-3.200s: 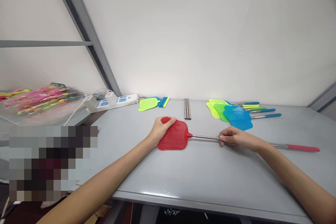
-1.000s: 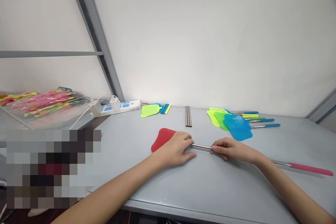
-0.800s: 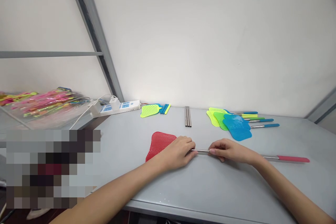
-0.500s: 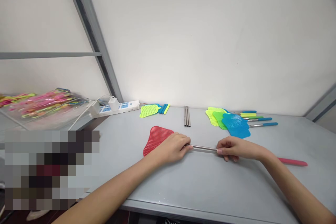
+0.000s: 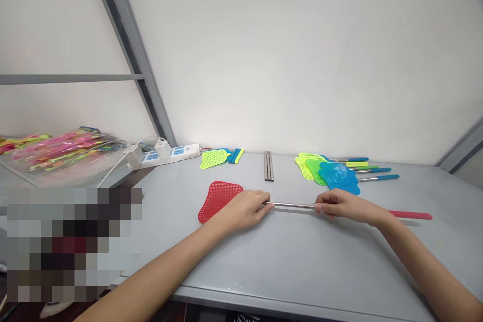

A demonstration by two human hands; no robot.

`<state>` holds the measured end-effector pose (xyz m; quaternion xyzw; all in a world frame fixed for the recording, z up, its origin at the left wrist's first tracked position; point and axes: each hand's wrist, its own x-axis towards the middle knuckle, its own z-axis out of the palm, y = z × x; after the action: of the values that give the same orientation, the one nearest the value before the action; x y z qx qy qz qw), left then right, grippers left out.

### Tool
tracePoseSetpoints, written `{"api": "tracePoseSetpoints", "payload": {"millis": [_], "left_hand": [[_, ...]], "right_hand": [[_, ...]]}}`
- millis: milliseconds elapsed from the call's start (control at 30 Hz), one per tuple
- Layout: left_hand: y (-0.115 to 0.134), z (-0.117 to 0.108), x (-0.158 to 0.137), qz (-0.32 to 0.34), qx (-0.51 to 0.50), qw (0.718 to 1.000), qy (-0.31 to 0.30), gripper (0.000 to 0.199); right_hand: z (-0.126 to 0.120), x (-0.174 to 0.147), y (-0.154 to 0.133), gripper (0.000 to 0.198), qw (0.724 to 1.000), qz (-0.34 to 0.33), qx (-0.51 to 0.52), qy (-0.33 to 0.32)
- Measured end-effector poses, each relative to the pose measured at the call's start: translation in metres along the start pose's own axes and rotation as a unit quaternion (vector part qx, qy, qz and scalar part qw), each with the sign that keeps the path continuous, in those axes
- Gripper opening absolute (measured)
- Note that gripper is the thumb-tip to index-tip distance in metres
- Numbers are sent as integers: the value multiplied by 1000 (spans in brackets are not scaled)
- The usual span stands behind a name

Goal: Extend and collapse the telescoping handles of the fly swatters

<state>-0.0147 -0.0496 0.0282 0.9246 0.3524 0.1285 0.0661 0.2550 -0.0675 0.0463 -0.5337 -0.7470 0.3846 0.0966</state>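
A fly swatter (image 5: 290,205) lies across between my two hands, its thin metal rod showing in the middle. Its red perforated head (image 5: 219,198) shows to the left, partly covered by my left hand. My left hand (image 5: 249,207) is closed round the rod close to that head. With thumb and fingers, my right hand (image 5: 335,205) pinches the rod farther right. Beyond my right wrist, the red handle (image 5: 413,215) sticks out, slightly above the table with a shadow beneath it.
Several finished swatters (image 5: 337,176) lie stacked at the back right. Short metal tubes (image 5: 268,166) rest near the wall. Left of them are a yellow-green swatter head (image 5: 214,158) and several handle pieces (image 5: 234,155). A power strip (image 5: 166,155) and bagged colourful items (image 5: 71,146) are farther left.
The red swatter has shifted a little left and its handle end has come up, the rod now more level. Both hands still grip it, the right slightly higher.
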Motion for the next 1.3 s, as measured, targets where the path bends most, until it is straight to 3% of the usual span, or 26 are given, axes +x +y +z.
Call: {"api": "tracePoseSetpoints", "payload": {"millis": [300, 467, 633, 900, 1033, 1300], "left_hand": [[8, 6, -2, -4, 39, 999, -24, 28], [11, 12, -4, -3, 45, 998, -49, 19], [15, 19, -5, -5, 51, 998, -45, 13], [25, 22, -3, -13, 120, 992, -35, 12], [28, 22, -3, -9, 139, 990, -31, 10], [34, 20, -2, -20, 142, 989, -42, 11]], "right_hand": [[15, 9, -4, 35, 1000, -28, 11, -3], [20, 12, -3, 35, 1000, -22, 13, -6], [22, 13, -2, 36, 999, 7, 38, -22], [24, 11, -1, 34, 978, 94, 161, -93], [27, 12, 3, 33, 967, 97, 198, -125], [29, 13, -3, 36, 972, 81, 185, -119]]}}
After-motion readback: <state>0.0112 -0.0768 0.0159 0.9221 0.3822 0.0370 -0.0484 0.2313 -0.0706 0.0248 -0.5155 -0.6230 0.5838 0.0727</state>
